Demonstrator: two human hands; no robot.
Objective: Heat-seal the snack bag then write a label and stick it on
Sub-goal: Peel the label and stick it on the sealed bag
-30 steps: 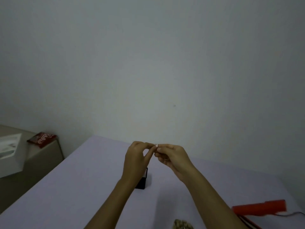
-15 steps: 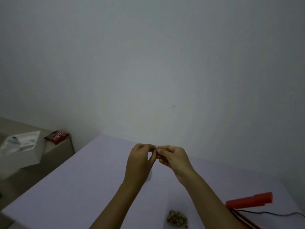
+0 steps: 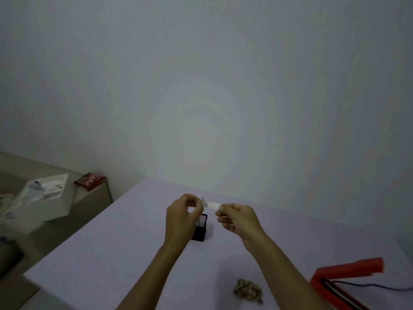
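Note:
A small white label is held in the air above the lilac table. My left hand pinches its left end, where a corner curls up. My right hand pinches its right end. The snack bag, clear and filled with small brown pieces, lies on the table near the front, below my right forearm. The red heat sealer sits at the right edge with its arm raised and a dark cord trailing right.
A small black box stands on the table partly behind my left hand. To the left, a lower beige surface carries a white open box and a red snack packet. A plain wall rises behind.
My hands have drawn apart, and the white label now shows stretched between them. The view has shifted, revealing more of the snack bag and the black box.

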